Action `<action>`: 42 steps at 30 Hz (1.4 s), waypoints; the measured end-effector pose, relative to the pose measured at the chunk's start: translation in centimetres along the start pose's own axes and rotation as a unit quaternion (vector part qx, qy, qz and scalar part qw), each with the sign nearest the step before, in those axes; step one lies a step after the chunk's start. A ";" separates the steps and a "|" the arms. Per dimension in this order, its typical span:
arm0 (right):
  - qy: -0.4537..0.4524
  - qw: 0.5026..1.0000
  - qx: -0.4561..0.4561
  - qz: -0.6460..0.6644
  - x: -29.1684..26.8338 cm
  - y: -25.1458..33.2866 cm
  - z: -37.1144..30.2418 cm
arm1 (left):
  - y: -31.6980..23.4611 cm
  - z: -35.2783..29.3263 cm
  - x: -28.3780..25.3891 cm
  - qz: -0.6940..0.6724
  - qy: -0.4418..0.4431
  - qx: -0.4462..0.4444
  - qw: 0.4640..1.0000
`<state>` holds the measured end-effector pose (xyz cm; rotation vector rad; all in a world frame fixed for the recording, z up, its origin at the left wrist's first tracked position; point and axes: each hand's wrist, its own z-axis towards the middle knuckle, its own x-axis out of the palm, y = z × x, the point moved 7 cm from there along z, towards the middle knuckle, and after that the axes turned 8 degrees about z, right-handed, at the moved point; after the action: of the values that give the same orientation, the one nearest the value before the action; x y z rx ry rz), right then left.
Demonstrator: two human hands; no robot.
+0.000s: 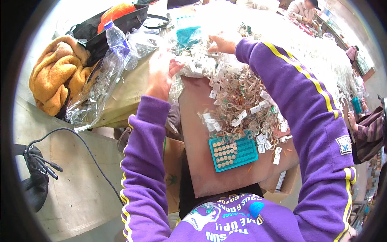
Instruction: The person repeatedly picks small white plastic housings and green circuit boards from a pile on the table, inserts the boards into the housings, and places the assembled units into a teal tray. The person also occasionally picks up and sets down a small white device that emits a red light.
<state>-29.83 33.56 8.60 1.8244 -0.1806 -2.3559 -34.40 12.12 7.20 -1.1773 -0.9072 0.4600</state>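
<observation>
My left hand (160, 74), partly washed out by glare, is raised at the left edge of a heap of small white parts (199, 60) in clear plastic. Its fingers are apart, and I make out nothing in them. Across the heap, my right hand (222, 42) hovers with thumb and fingers spread, also without a visible object. Beyond the heap, between both hands, lies a teal tray (188, 36) under clear film. Nearer me, a second teal tray (234, 152) holds rows of round tan discs on its left side; the pockets on its right look unfilled.
A tangled pile of thin cords with white tags (242, 101) covers much of the brown board (205, 177). At left are an orange-yellow cloth (60, 76), a water bottle (117, 40) and a black bag (92, 40). Other people work at far right and back right.
</observation>
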 end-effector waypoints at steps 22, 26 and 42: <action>-0.054 0.979 0.016 0.195 -7.7 8.8 -5.2 | -0.1 3.5 -0.1 -0.151 -0.069 -0.056 0.985; -0.020 0.941 0.026 0.336 -8.7 7.7 -8.0 | 0.1 3.3 0.3 -0.172 -0.069 -0.059 0.981; -0.074 0.970 -0.217 -0.075 -8.7 6.0 -9.8 | 0.8 3.8 0.4 -0.203 -0.066 -0.071 0.974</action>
<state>-17.89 29.36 15.57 1.4990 0.4375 -2.3851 -37.12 14.98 6.99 -1.0621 -1.2804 0.1441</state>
